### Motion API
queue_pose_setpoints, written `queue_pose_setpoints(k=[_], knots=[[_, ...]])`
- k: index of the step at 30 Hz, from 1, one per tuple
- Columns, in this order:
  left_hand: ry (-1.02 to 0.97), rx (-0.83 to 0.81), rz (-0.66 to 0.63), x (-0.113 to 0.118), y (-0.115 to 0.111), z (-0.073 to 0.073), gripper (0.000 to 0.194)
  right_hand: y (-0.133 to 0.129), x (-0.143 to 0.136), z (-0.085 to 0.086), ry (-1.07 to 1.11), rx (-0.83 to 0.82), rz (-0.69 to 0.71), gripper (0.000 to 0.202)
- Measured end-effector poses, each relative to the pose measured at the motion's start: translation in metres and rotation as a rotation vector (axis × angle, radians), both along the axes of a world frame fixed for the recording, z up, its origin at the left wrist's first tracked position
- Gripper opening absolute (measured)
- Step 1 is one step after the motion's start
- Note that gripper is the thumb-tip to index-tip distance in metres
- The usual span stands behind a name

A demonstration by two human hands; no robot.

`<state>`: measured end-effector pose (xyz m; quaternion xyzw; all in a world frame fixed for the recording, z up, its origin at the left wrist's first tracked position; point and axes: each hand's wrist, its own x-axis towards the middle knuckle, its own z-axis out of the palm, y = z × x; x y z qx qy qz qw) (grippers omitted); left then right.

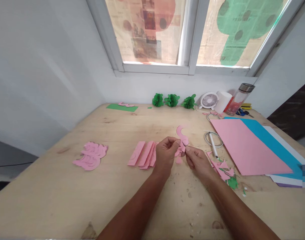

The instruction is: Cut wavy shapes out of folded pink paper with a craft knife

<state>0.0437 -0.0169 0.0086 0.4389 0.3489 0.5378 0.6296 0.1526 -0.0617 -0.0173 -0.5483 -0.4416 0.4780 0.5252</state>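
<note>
A curved pink paper cutout [182, 133] is pinched between my two hands above the middle of the table. My left hand [167, 150] grips its left side between thumb and fingers. My right hand [196, 158] pinches the lower right edge, close to the left thumb. Smaller pink paper pieces [179, 160] show just under the hands, partly hidden. Left of my left hand lie several folded pink paper strips [146, 155] with curved outlines on them. Farther left, a pile of pink paper cutouts [91, 155] rests on the wood.
Pink and green scraps [224, 170] and a white pen [213, 145] lie right of my hands. Beyond them are stacked coloured sheets [250, 146]. Green paper figures [172, 100], a small fan [209, 100] and a glass bottle [240, 100] stand by the wall. A green sheet [122, 107] lies back left.
</note>
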Motion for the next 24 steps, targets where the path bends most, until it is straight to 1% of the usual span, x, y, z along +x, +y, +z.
queue_pose_setpoints(k=[6,11,14,17,20,24], knots=[[0.048,0.026,0.043,0.000,0.001,-0.007,0.013,0.001,0.000,-0.001,-0.021,0.010,-0.009,0.040],[0.082,0.066,0.039,-0.002,0.003,-0.012,0.013,-0.001,0.000,0.001,0.033,-0.020,0.005,0.040],[0.119,0.095,0.052,-0.003,0.004,-0.013,0.012,-0.002,0.000,0.006,0.068,-0.066,0.029,0.040],[0.155,0.133,0.083,-0.003,0.003,-0.012,0.011,-0.003,0.000,0.009,0.072,-0.076,0.027,0.039],[0.175,0.156,0.114,-0.004,0.002,-0.010,0.011,-0.003,0.000,0.008,0.054,-0.066,0.016,0.040],[0.184,0.157,0.118,-0.004,0.002,-0.010,0.010,-0.001,0.000,0.004,0.054,-0.037,0.026,0.039]])
